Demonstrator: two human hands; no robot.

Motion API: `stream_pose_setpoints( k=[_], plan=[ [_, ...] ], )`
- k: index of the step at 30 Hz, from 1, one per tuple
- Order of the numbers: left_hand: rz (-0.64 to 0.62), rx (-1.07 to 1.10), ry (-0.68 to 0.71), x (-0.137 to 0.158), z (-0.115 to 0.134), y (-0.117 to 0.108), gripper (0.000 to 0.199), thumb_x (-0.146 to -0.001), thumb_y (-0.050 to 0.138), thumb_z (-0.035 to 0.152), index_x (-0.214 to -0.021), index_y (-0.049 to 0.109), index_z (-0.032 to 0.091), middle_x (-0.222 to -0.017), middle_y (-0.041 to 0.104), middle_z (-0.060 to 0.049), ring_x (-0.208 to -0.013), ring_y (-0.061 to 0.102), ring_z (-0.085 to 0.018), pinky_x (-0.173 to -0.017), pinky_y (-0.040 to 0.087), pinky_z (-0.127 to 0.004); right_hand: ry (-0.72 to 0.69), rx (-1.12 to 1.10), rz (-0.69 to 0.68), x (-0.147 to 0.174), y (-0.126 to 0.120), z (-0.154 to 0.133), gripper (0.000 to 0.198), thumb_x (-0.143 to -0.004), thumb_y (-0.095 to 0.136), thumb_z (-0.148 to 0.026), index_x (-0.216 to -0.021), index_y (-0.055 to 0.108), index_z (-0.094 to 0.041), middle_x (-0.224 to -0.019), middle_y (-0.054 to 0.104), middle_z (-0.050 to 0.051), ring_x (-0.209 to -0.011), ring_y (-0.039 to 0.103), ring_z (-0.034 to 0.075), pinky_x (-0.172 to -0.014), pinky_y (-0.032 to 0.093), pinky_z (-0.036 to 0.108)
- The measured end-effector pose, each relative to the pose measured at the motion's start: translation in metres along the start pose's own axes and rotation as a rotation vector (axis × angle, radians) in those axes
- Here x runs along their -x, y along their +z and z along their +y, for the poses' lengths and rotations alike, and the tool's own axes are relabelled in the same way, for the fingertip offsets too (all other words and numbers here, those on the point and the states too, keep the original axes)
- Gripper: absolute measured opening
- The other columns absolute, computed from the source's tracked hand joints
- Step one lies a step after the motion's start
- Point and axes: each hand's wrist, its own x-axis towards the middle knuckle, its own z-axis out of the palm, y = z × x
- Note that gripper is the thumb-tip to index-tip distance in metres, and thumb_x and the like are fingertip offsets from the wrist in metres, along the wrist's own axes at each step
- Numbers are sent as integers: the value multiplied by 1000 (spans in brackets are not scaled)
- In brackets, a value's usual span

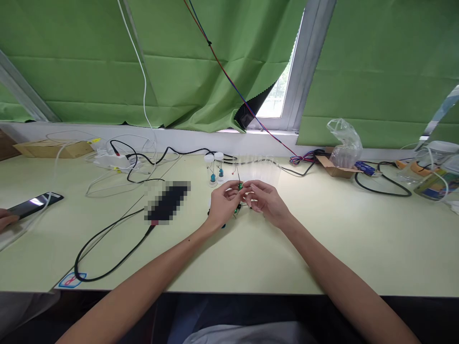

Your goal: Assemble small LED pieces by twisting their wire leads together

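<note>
Above the table, my left hand (226, 203) pinches a small green piece (240, 187) from which a thin dark stem points up. The fingertips of my right hand (267, 203) close on the same piece from the other side. Its exact kind is too small to make out. Under and between the hands lie several small dark and green parts (237, 209), partly hidden by my fingers. Just beyond my left hand stand two clear vials with white caps (211, 173), holding small blue-teal pieces. A row of clear tubes (256, 167) stands upright behind my hands.
A blurred dark device (168, 203) with a black cable (103, 277) lies to the left. Another person's hand (6, 218) touches a phone (36, 203) at far left. Along the back are cables, a power strip (111, 160) and a cardboard box (337, 167) with a plastic bag.
</note>
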Motion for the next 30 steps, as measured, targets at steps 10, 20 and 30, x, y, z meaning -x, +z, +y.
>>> stream_pose_setpoints(
  k=[10,20,30],
  plan=[
    [-9,21,13,0,0,-1,34,-73,74,38,-97,66,16,-87,67,-5,-70,69,-18,-68,59,-32,8,46,-19,1,1,1,29,-79,71,-43,-103,68,-26,-104,68,5,-60,54,9,-40,23,21],
    [-14,5,12,0,-2,-1,38,-72,74,41,-98,65,15,-83,68,-5,-67,68,-16,-67,59,-31,-2,103,88,0,3,2,33,-69,80,-38,-95,67,-23,-78,60,-1,-51,49,6,-38,20,21],
    [-17,-15,1,2,-1,1,36,-73,73,41,-97,64,16,-79,67,-4,-64,67,-16,-65,58,-31,-35,165,168,-2,1,4,32,-66,81,-41,-86,68,-21,-69,59,-2,-50,47,7,-40,24,22]
  ],
)
